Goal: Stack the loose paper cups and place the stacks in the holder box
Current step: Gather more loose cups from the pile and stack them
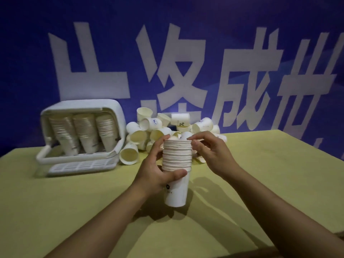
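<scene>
A tall stack of white paper cups stands upright in mid-air above the yellow-green table. My left hand wraps around the stack's middle, thumb across the front. My right hand pinches the rims at the top of the stack from the right. Behind the stack lies a pile of loose paper cups, some on their sides. At the back left the white holder box lies tipped on its side, holding three stacks of cups.
The box's lid or grid tray lies flat in front of it, with a handle at its left. A blue wall banner with large white characters stands behind the table. The table's right edge slopes away.
</scene>
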Motion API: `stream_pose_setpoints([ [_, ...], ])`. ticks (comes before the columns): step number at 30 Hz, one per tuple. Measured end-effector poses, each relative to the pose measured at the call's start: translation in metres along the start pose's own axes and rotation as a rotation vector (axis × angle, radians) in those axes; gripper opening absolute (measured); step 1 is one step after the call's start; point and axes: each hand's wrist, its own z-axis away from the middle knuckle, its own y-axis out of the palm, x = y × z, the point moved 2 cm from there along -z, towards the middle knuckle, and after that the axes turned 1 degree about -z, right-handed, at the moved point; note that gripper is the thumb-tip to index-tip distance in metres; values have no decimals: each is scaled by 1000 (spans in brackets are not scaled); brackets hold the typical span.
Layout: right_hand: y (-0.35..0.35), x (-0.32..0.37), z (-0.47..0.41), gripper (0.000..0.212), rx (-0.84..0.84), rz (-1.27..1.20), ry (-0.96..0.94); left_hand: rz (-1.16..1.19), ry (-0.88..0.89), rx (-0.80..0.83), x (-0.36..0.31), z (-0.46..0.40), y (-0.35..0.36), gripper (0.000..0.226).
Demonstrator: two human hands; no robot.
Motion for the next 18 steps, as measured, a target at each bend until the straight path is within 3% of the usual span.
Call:
stream_pose_setpoints([
  [8, 87, 20, -21, 13, 168, 48, -103, -193, -60, -108, 13, 46, -81, 109],
  [18, 150, 30, -24, 20, 285, -137, -60, -255, -160, -257, 31, 70, -123, 88],
])
